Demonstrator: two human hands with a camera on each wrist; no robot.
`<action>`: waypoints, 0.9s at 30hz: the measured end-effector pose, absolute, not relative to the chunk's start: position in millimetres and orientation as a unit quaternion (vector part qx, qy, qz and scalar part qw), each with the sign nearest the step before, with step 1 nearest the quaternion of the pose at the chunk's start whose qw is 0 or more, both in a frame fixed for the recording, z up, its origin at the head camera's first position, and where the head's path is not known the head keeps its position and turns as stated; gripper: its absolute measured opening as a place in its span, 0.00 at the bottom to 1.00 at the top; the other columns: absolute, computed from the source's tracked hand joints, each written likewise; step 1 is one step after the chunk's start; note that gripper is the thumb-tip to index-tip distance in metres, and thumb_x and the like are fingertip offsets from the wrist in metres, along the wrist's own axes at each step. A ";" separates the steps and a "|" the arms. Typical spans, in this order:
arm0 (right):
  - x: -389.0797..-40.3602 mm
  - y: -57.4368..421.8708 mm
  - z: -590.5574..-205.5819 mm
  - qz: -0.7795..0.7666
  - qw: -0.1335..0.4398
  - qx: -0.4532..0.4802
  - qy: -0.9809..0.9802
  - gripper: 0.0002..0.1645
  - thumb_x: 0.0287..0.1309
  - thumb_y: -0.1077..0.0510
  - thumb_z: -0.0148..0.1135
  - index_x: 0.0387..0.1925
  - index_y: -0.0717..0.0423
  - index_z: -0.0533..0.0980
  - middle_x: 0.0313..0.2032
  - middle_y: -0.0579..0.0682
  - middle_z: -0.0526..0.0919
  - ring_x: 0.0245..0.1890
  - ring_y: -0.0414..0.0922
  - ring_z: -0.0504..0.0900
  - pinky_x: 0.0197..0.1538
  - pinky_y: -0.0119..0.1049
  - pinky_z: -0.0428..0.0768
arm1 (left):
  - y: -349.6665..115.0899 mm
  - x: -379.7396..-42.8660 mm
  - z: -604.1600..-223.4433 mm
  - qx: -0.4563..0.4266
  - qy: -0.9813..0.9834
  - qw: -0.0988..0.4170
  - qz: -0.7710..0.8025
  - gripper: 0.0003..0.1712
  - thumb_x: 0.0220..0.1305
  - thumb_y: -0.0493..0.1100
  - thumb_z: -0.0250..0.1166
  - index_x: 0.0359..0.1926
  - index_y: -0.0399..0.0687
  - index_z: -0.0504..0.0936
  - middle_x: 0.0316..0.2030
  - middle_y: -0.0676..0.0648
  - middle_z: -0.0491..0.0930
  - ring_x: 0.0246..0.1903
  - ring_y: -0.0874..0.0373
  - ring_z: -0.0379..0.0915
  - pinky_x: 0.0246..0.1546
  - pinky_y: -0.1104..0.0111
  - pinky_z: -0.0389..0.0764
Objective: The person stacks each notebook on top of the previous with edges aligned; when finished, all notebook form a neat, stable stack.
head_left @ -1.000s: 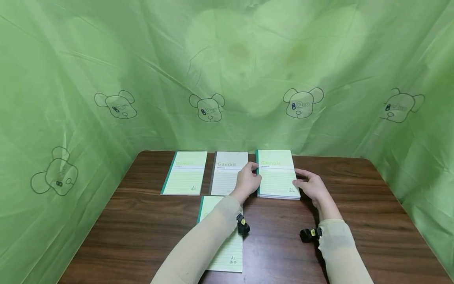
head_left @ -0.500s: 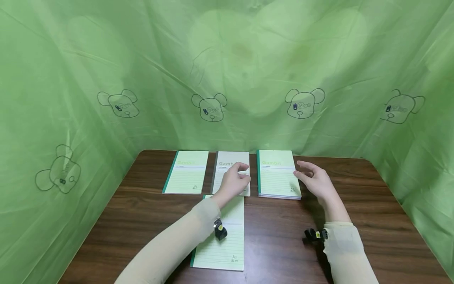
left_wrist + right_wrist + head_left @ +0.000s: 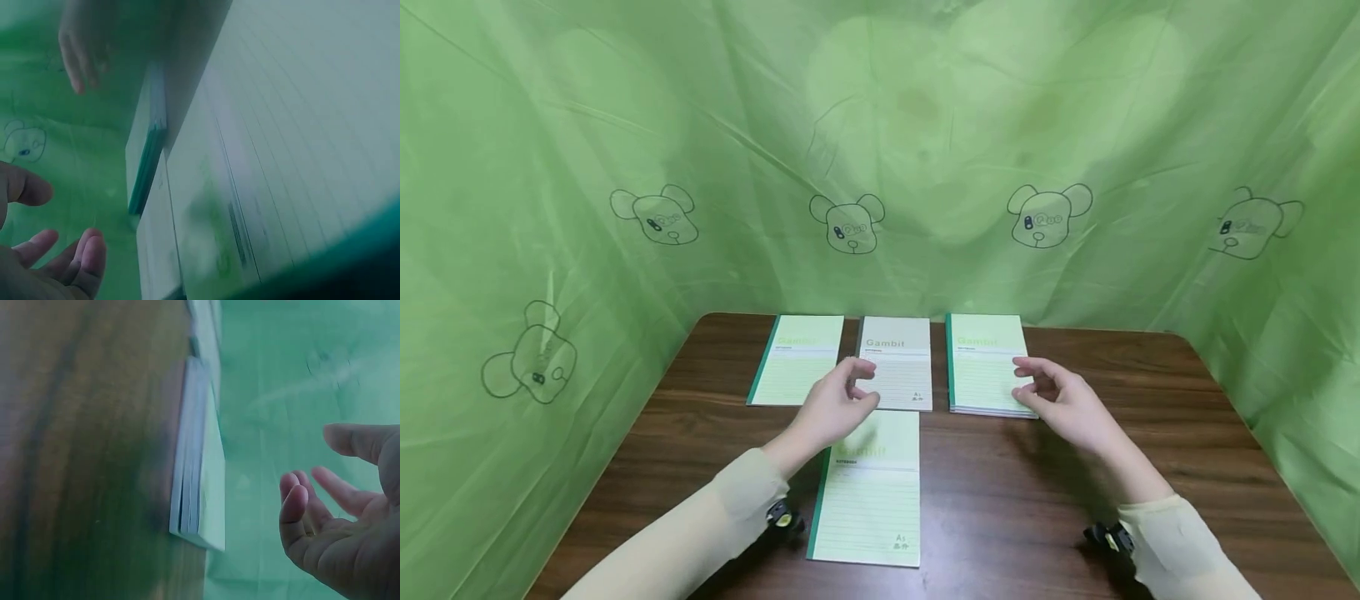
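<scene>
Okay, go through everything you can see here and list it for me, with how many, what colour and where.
Notebook stack: one, pale green on top, far right of the row; exact number of notebooks unclear
Grey notebook: one, grey, middle of the row
Far-left notebook: one, pale green, left end of the row
Front notebook: one, pale green, nearest the person
Table: one, dark brown, under the notebooks
Curtain: green, behind and at both sides
Bear drawings: five, dark outlines, on the curtain
Wrist cameras: two, black, one per wrist
Sleeves: two, cream, on the forearms
Left hand: one, bare, near the grey notebook
Right hand: one, bare, by the stack's right edge
</scene>
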State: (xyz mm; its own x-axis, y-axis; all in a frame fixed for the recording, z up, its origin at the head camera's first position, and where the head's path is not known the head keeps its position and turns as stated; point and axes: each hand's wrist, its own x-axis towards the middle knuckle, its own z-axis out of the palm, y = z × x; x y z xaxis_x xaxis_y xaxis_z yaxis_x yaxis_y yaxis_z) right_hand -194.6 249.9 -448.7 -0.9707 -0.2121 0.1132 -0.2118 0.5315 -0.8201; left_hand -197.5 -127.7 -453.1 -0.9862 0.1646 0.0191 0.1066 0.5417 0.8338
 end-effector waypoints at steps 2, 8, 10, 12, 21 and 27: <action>-186.4 244.6 -447.3 -0.486 0.017 -0.140 0.863 0.31 0.74 0.60 0.70 0.73 0.63 0.74 0.62 0.65 0.84 0.50 0.50 0.86 0.47 0.33 0.85 | -141.0 -191.8 -451.4 0.073 0.879 0.027 0.471 0.25 0.71 0.42 0.71 0.66 0.50 0.80 0.62 0.45 0.84 0.44 0.56 0.83 0.39 0.62 0.86; -166.6 227.9 -453.4 -0.550 0.085 -0.146 0.818 0.36 0.73 0.62 0.71 0.76 0.64 0.71 0.65 0.68 0.81 0.53 0.51 0.87 0.50 0.36 0.86 | -179.2 -179.4 -456.1 0.047 0.870 0.018 0.491 0.29 0.72 0.42 0.73 0.70 0.46 0.78 0.64 0.39 0.84 0.44 0.53 0.84 0.40 0.61 0.85; -160.7 223.1 -457.9 -0.559 0.100 -0.131 0.812 0.38 0.72 0.62 0.71 0.78 0.63 0.69 0.66 0.68 0.80 0.54 0.52 0.87 0.52 0.37 0.85 | -189.2 -176.3 -459.4 0.036 0.868 0.014 0.495 0.29 0.72 0.42 0.73 0.71 0.46 0.77 0.64 0.38 0.84 0.43 0.52 0.85 0.39 0.62 0.84; -154.8 218.8 -462.3 -0.558 0.107 -0.114 0.815 0.40 0.71 0.61 0.73 0.79 0.62 0.68 0.66 0.67 0.81 0.54 0.51 0.87 0.53 0.37 0.85 | -197.3 -173.3 -462.4 0.028 0.868 0.013 0.496 0.29 0.73 0.41 0.72 0.71 0.46 0.77 0.64 0.38 0.84 0.44 0.52 0.86 0.39 0.63 0.84; -135.4 195.6 -475.5 -0.497 0.123 -0.095 0.853 0.43 0.70 0.54 0.75 0.79 0.58 0.67 0.67 0.61 0.82 0.56 0.49 0.85 0.49 0.37 0.82 | -222.2 -150.9 -475.6 0.020 0.886 0.045 0.460 0.31 0.72 0.42 0.73 0.72 0.43 0.76 0.63 0.37 0.84 0.37 0.55 0.83 0.31 0.62 0.82; -130.0 182.3 -478.0 -0.486 0.139 -0.112 0.856 0.43 0.70 0.53 0.75 0.79 0.59 0.67 0.66 0.59 0.83 0.55 0.47 0.85 0.50 0.36 0.82 | -217.9 -140.2 -482.5 0.030 0.908 0.041 0.415 0.28 0.70 0.43 0.74 0.68 0.44 0.79 0.55 0.43 0.86 0.37 0.59 0.80 0.36 0.64 0.81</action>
State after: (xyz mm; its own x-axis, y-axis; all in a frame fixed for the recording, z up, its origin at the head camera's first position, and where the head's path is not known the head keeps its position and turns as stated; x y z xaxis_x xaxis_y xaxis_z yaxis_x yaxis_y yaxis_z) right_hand -130.0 182.3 -478.0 -0.9365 -0.3261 -0.1288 -0.0568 0.5035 -0.8621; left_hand -140.2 -217.9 -482.5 -0.9948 0.0885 -0.0500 0.0201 0.6537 0.7565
